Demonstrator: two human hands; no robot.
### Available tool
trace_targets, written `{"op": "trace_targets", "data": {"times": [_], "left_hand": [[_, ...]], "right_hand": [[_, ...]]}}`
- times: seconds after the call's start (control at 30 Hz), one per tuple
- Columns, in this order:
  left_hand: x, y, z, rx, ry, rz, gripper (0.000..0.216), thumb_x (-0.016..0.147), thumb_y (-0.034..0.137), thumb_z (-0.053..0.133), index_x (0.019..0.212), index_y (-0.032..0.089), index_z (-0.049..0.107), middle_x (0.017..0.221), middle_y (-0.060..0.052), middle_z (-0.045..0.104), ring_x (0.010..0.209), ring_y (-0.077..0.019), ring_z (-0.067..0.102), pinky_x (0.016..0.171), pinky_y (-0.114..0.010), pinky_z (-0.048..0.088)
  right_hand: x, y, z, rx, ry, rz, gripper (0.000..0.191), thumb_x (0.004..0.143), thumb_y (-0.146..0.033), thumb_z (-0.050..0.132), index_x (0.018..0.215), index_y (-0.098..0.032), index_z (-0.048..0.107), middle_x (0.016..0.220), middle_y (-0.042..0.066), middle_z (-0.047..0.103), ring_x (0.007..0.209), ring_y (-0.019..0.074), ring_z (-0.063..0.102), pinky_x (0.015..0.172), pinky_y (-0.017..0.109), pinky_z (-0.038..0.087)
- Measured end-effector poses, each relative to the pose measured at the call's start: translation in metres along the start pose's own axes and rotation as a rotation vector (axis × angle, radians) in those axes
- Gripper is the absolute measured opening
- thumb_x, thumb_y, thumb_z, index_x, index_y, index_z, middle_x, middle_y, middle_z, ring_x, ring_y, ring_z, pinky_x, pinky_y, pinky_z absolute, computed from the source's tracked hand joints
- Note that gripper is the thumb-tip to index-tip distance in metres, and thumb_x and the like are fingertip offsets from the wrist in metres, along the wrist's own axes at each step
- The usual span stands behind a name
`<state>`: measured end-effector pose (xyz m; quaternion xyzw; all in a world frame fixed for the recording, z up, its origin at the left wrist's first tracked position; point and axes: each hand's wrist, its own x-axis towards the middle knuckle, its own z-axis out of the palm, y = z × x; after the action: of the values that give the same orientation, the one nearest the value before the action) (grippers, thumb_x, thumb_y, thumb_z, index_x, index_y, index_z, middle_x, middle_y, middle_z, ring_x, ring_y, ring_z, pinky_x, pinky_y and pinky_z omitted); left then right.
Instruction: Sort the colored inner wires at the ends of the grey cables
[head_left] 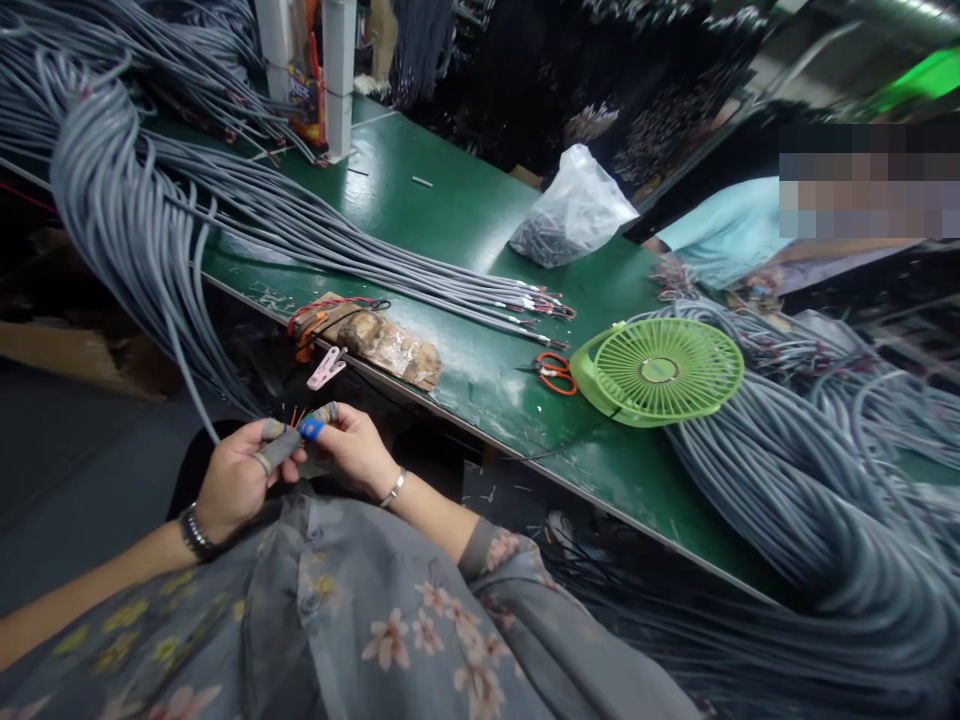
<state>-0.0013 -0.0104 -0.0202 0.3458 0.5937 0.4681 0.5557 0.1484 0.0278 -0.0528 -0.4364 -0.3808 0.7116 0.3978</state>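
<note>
My left hand (240,475) and my right hand (351,447) meet in front of my chest, below the edge of the green table (465,215). Both are closed in a pinch on the stripped end of a grey cable (196,410), where thin red and orange wires (296,414) stick up between the fingertips. Grey tape wraps several of my fingers, and one right fingertip wears blue tape. The cable runs up to the left into a big hanging bundle of grey cables (112,190).
On the table lie a row of stripped grey cables (420,275), a taped brown block (390,345) with a pink clip (327,368), orange scissors (556,372), a green fan (660,370) and a plastic bag (571,212). Another cable heap (810,500) lies right. A person in light blue (731,235) sits opposite.
</note>
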Motion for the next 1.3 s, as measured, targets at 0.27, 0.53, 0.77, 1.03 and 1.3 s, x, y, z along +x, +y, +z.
{"op": "trace_targets", "data": {"times": [0.27, 0.53, 0.77, 1.03, 1.3], "left_hand": [[0.003, 0.004, -0.006, -0.124, -0.014, -0.065, 0.029, 0.051, 0.034, 0.092, 0.061, 0.023, 0.067, 0.055, -0.003, 0.073, 0.04, -0.0123, 0.055, 0.041, -0.022, 0.032], [0.015, 0.016, -0.022, -0.127, -0.172, -0.153, 0.03, 0.06, 0.035, 0.096, 0.064, 0.023, 0.068, 0.056, -0.003, 0.067, 0.041, -0.0101, 0.046, 0.04, -0.022, 0.031], [0.029, 0.026, -0.014, -0.188, -0.329, -0.22, 0.038, 0.048, 0.036, 0.105, 0.066, 0.021, 0.076, 0.049, -0.001, 0.063, 0.037, -0.0084, 0.043, 0.036, -0.02, 0.028], [0.037, 0.026, -0.014, -0.175, -0.382, -0.231, 0.047, 0.046, 0.045, 0.11, 0.063, 0.021, 0.074, 0.047, -0.002, 0.062, 0.035, -0.0077, 0.042, 0.035, -0.019, 0.029], [0.038, 0.026, -0.015, -0.151, -0.416, -0.241, 0.046, 0.05, 0.047, 0.109, 0.063, 0.022, 0.073, 0.046, -0.001, 0.059, 0.033, -0.0068, 0.037, 0.035, -0.02, 0.026]], "right_hand": [[0.003, 0.008, -0.008, 0.143, 0.017, 0.019, 0.051, 0.071, -0.058, 0.105, 0.074, -0.024, 0.067, 0.062, -0.007, 0.061, 0.057, 0.0112, 0.051, 0.059, 0.027, 0.052], [0.027, -0.014, -0.026, 0.179, 0.041, 0.093, 0.061, 0.095, -0.079, 0.084, 0.081, -0.022, 0.07, 0.074, -0.001, 0.066, 0.061, 0.0114, 0.05, 0.061, 0.025, 0.051], [0.042, -0.015, -0.015, 0.032, -0.02, -0.104, 0.068, 0.093, -0.089, 0.079, 0.078, -0.023, 0.075, 0.072, 0.001, 0.068, 0.066, 0.0168, 0.056, 0.068, 0.031, 0.054], [0.048, -0.005, -0.002, 0.135, 0.043, -0.107, 0.072, 0.085, -0.098, 0.076, 0.083, -0.025, 0.074, 0.073, 0.002, 0.065, 0.07, 0.0199, 0.057, 0.07, 0.034, 0.053], [0.042, -0.004, -0.005, 0.018, 0.169, -0.21, 0.073, 0.091, -0.098, 0.069, 0.076, -0.027, 0.073, 0.069, 0.002, 0.061, 0.074, 0.0238, 0.06, 0.078, 0.037, 0.055]]}}
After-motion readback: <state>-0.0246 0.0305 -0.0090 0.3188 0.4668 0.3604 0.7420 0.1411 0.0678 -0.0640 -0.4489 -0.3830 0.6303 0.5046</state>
